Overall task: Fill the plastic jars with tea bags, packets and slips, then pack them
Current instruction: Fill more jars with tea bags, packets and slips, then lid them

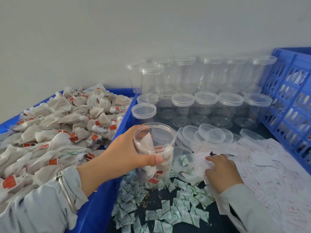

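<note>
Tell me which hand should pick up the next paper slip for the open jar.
Right, most likely. The right hand already rests with its fingers on the paper slips, while the left hand grips the open jar of tea bags and would have to let go first.

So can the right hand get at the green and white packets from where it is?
Probably yes. The right hand rests on the paper slips, with the green-printed packets lying loose right beside it. Nothing covers them, and the jar in the left hand stands off to the side.
</note>
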